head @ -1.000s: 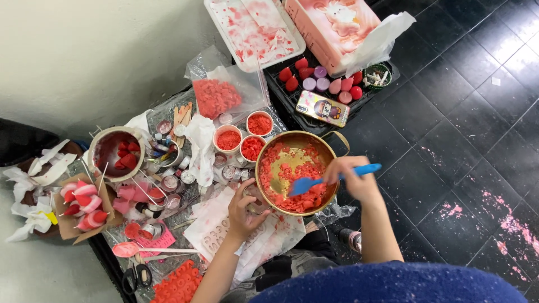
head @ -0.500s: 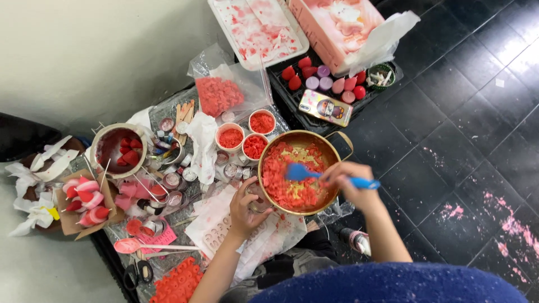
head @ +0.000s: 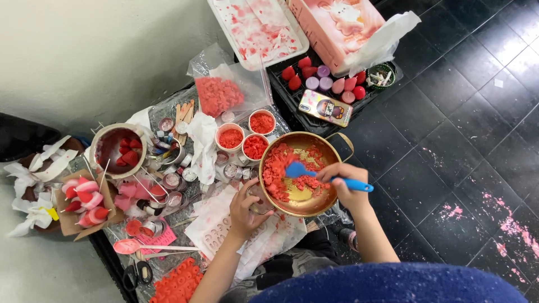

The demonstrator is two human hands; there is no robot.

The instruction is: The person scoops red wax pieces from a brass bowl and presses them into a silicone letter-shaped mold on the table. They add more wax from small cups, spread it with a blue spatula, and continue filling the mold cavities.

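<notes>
Head camera, looking straight down: a person stirs red wax chunks in a brass-coloured pan (head: 331, 209) set among clutter on a covered work surface beside a dark tiled floor. Right hand (head: 341, 182) is closed around the handle of a blue spatula (head: 323, 177), whose blade rests among the chunks near the pan's centre. Left hand (head: 245, 210) curls against the pan's near-left rim, fingers bent, apparently steadying it; exactly what it grips cannot be made out. Stirring well here likely means keeping the pan braced and sweeping the blade from the rim inward, so solid pieces reach the yellowish melted pool at the bottom without spilling over the low wall. The wax looks crumbly and bright red, heaped mostly to the left and top. Three small white cups (head: 245, 137) of red chunks stand just beyond the pan.
</notes>
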